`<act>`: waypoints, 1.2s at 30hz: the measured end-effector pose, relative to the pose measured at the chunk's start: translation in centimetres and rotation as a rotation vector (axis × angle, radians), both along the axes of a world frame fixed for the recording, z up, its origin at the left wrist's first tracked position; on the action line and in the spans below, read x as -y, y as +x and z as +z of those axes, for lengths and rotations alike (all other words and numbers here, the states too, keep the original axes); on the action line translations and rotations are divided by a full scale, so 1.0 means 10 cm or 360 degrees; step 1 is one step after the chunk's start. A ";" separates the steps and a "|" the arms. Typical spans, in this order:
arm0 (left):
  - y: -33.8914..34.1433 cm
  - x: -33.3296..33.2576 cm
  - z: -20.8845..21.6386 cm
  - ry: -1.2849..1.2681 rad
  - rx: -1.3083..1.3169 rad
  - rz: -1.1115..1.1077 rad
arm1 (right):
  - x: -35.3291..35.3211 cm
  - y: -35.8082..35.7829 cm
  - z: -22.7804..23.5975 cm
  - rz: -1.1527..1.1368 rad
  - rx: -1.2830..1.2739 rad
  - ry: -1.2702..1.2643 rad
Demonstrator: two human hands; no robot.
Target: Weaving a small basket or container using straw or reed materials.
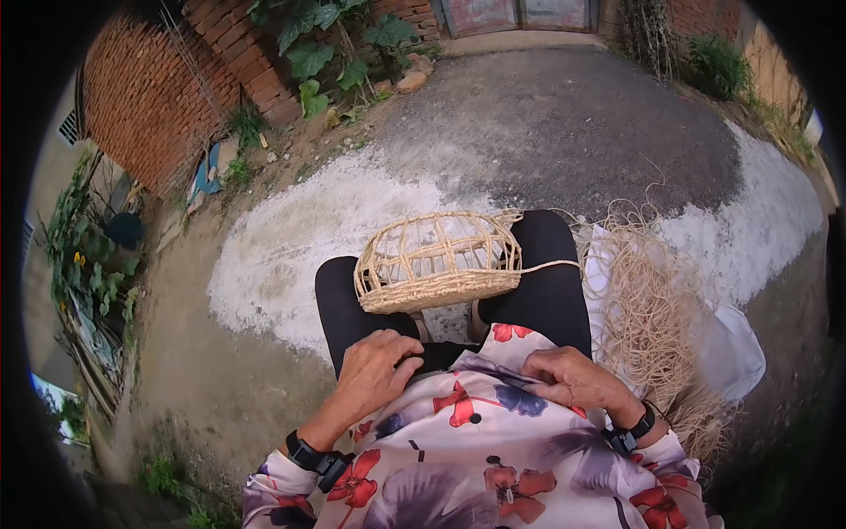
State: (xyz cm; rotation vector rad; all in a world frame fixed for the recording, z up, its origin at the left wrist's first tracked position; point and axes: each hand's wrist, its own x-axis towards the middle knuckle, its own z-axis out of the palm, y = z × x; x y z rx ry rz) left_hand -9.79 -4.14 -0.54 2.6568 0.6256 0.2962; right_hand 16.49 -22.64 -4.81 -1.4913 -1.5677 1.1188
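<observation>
A basket woven of pale straw cord (441, 262), with an open lattice side and a denser band along its near edge, lies across my knees. Neither hand touches it. My left hand (374, 366) rests on my left thigh, thumb apart from the bent fingers, and holds nothing. At the right of my lap, my right hand (573, 377) has its fingers curled at the hem of my floral shirt (520, 398), which appears pinched there. A strand of cord (555, 264) runs from the basket over my right thigh toward a loose heap of cord (652, 309).
Under the cord heap lies a white sack (738, 353) on my right. Pale powdery material (291, 238) and a dark patch (573, 115) cover the ground ahead. Brick walls (150, 97), leafy plants (330, 44) and a faded gate (520, 16) stand beyond.
</observation>
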 end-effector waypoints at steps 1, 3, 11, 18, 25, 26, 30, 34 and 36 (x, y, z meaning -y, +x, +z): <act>0.03 -0.04 0.07 -0.0307 0.0147 0.0182 | 0.01 -0.01 -0.03 0.0017 -0.0046 -0.0077; 0.12 -0.07 0.26 -0.0741 0.0318 0.0330 | -0.08 0.14 -0.09 -0.0350 0.0094 -0.0031; 0.61 -0.31 0.36 -0.0735 0.0746 0.0339 | -0.77 0.22 -0.31 -0.1045 -0.1900 -0.0292; 0.91 -0.42 0.15 -0.0577 0.0487 0.0146 | -1.03 0.19 -0.41 -0.0864 -0.1678 0.0329; 1.25 -0.38 0.21 -0.0958 0.0040 0.0068 | -0.85 0.24 -0.43 -0.0964 -0.1432 0.0202; 1.26 -0.42 0.22 -0.1229 0.0080 0.0243 | -0.86 0.23 -0.42 -0.0966 -0.1425 0.0180; 1.08 -0.49 0.26 -0.1411 0.0216 0.0279 | -0.97 0.18 -0.22 -0.0937 -0.1437 0.0221; 0.75 -0.63 0.27 -0.1558 0.0436 0.0332 | -1.13 0.11 -0.16 -0.0688 -0.1383 0.0184; 0.61 -0.64 0.18 -0.1738 0.0608 0.0406 | -1.22 0.07 -0.19 -0.0590 -0.1367 0.0091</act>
